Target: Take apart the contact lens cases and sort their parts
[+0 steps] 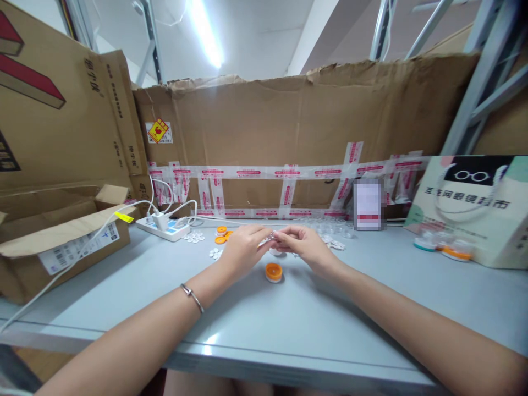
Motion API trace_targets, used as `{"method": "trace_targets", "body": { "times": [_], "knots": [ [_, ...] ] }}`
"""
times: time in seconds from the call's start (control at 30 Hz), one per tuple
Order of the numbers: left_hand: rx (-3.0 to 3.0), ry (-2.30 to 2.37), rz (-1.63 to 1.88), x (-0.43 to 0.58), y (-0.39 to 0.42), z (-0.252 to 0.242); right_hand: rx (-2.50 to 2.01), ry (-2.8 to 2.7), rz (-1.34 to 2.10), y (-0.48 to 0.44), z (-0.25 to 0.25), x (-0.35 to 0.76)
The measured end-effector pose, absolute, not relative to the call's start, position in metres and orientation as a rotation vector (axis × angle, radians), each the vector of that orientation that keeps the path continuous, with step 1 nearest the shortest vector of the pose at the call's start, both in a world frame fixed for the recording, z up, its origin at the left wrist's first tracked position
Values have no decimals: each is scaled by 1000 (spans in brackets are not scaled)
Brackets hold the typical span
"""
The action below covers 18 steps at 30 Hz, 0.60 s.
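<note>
My left hand (pixel 246 245) and my right hand (pixel 304 247) meet above the table, fingertips pinched together around a small, shiny item too tiny to name. Just below them stands a round orange-and-white piece (pixel 273 271), touched by neither hand. A pale round piece (pixel 277 251) shows partly beneath the fingers. Left of my left hand lie several orange rings (pixel 221 231) and small white discs (pixel 215 253), with more white discs (pixel 193 236) farther left. Clear plastic pieces (pixel 330 225) and flat white bits (pixel 336 243) are spread behind my right hand.
A white power strip (pixel 163 226) with plugs and cables lies at the back left, near an open cardboard box (pixel 61 236). Big cardboard (pixel 264 126) walls off the back. A phone (pixel 368 204) leans there. At right stand a paper bag (pixel 474 214) and orange-rimmed piece (pixel 456 253).
</note>
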<state>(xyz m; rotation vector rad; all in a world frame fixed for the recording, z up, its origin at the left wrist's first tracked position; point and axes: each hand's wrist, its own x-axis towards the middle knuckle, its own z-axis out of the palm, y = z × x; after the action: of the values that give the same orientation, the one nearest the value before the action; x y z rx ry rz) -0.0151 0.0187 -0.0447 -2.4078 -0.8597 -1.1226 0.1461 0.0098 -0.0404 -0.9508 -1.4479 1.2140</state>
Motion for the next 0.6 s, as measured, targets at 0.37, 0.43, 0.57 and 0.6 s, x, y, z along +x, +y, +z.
{"method": "trace_targets", "body": {
  "times": [0.37,0.43,0.57,0.6],
  "knots": [
    [-2380,-887,-864,-15,18,-46,-983,-1386,1334,12,-42,145],
    [-2371,-871,-855,-14,18,-46,-977,-1399,1327,12,-43,145],
    [-2367,-854,-835,-14,18,-46,-980,-1454,1273,13,-42,144],
    [-2368,-850,-826,-14,18,-46,-985,-1466,1258,13,-42,144]
  ]
}}
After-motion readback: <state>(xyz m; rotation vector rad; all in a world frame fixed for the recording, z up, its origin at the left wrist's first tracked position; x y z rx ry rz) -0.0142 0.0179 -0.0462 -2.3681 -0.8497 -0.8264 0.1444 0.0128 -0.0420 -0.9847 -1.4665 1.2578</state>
